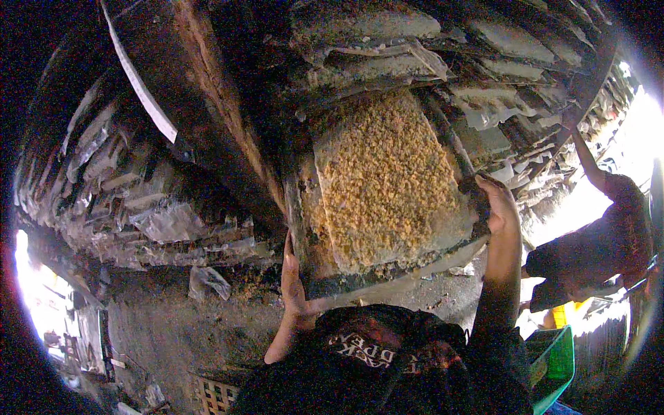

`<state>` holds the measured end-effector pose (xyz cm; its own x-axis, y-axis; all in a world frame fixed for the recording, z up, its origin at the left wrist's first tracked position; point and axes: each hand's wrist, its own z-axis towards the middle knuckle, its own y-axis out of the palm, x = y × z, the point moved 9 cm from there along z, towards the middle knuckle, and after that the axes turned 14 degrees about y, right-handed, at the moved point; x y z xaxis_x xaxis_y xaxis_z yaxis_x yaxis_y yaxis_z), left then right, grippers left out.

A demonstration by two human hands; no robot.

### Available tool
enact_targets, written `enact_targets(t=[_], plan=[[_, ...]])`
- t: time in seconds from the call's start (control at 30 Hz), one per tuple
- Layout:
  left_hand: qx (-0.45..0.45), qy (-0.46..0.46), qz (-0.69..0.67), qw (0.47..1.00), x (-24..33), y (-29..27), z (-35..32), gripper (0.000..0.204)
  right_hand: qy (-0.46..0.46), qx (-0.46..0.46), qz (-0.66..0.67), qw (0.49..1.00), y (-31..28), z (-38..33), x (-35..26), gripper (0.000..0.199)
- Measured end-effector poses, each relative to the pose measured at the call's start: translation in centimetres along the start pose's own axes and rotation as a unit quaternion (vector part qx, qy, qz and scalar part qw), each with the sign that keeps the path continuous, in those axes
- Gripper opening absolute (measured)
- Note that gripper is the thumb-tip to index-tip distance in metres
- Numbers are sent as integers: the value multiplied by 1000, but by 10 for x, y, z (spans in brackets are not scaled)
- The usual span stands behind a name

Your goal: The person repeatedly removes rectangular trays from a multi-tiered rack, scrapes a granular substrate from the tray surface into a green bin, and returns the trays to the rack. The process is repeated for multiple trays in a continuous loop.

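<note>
A dark, shallow tray (453,149) is in front of me, among the stacked rack layers. Spread over a pale sheet (339,238) in it lies a layer of yellow-brown crumbly material (387,183); its exact kind cannot be made out. My left hand (293,285) grips the tray's near left side, fingers pointing up along the edge. At the near right corner, my right hand (499,204) is closed round the rim, its fingertips partly hidden. The tray's far end reaches in under the layers above it.
Stacked layers with plastic sheets (166,221) fill the left; similar layers (505,41) rise far right. A brown beam (214,104) runs between them. A pale strip (142,86) hangs upper left. Another person (588,242) stands at right, arm raised, near a green crate (553,366).
</note>
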<state>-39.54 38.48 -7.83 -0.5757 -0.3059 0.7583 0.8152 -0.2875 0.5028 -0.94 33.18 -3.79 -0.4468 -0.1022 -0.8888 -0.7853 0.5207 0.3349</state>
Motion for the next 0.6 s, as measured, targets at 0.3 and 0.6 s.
enact_targets(t=[0.3, 0.6], plan=[[19, 48, -82, 995, -34, -29, 26, 53, -73, 0, 1, 997, 7, 21, -5, 19], [75, 119, -258, 956, -26, -8, 21, 40, -59, -21, 55, 997, -1, 40, -1, 30]])
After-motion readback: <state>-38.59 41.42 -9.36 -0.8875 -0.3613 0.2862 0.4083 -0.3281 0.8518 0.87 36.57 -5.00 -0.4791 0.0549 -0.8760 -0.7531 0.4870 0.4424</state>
